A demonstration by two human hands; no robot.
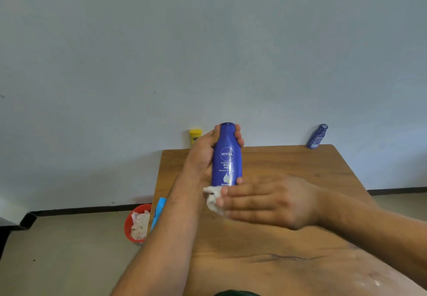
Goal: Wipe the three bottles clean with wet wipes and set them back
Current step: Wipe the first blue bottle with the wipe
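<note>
From the head camera, the left forearm rises from the lower edge, and the left hand (204,154) wraps around the blue Nivea bottle (227,154), thumb on one side, fingertips curled over the other near the cap. The bottle is upright, held above the wooden table (300,168). The right arm comes in from the right, and the right hand (268,201) lies flat, back up, fingers nearly straight and together, pressing a crumpled wet wipe (211,199) against the bottle's base. A yellow bottle (195,136) stands at the table's far edge behind the left hand; a smaller blue bottle (317,136) leans at the far right corner, well apart
</note>
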